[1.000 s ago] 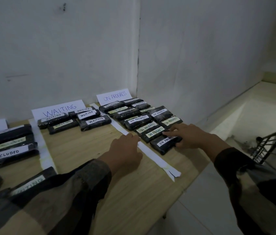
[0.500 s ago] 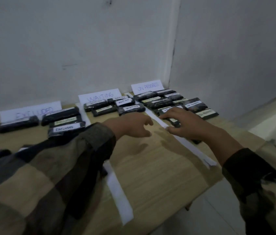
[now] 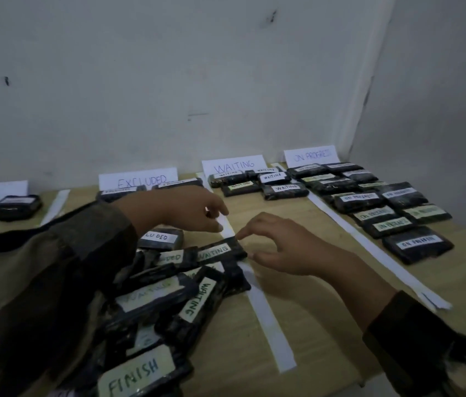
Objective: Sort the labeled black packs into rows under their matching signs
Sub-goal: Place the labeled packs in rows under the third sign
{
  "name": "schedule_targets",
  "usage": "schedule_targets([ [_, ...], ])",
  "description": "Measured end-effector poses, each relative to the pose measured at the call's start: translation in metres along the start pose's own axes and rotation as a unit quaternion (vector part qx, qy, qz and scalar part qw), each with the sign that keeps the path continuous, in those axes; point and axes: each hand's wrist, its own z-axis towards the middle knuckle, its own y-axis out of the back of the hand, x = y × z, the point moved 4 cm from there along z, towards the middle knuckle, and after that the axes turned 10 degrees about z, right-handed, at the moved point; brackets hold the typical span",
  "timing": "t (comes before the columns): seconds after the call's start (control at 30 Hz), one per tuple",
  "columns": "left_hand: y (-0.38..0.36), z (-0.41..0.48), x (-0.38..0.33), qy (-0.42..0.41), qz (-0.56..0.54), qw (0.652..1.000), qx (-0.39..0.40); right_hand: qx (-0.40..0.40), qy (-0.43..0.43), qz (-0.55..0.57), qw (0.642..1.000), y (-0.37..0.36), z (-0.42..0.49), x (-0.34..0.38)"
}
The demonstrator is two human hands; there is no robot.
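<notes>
Both hands have left the ON PROGRESS row (image 3: 392, 207) at the far right and come across to the unsorted pile (image 3: 168, 296) on the near left, and my view has swung with them. My right hand (image 3: 286, 247) now pinches the right end of a WAITING pack (image 3: 217, 250), index tip on its far corner and thumb at its near corner. This pack lies on top of the pile, its end touching the white paper strip (image 3: 266, 316) that divides the columns. My left hand (image 3: 186, 209) hangs above the far part of the pile with its fingers loosely curled and, so far as I can tell, holding nothing. Its sleeve lies across the packs nearest me. The pack belongs with the WAITING row (image 3: 257, 183) under the WAITING sign (image 3: 233, 167), well apart from where it lies now. I judge the grip to be the weak point: I have only one end of a glossy wrapped pack, so it could sag or slip out as I lift it. It also overlaps an EXCLUDED pack (image 3: 174, 257), which could be dragged across the strip if I pull instead of lifting. My left sleeve could sweep loose packs, such as the FINISH pack (image 3: 137, 371) at the near edge, off the table (image 3: 326, 325). Dim light makes the labels hard to read, so I could set one in the wrong column.
</notes>
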Motion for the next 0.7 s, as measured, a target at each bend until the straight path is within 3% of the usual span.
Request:
schedule_targets([
  [0.17,-0.021,-0.023,0.025,0.032,-0.008,0.999,0.037,0.056,-0.016,-0.046,0.997,-0.028,0.034,0.006],
  [0.4,-0.039,-0.034,0.047,0.06,-0.059,0.996,0.024,0.133,-0.104,-0.079,0.983,-0.049,0.071,-0.012],
  [0.7,-0.041,-0.033,0.045,0.052,-0.082,0.995,0.015,0.091,-0.085,-0.006,0.992,-0.021,0.071,0.002],
])
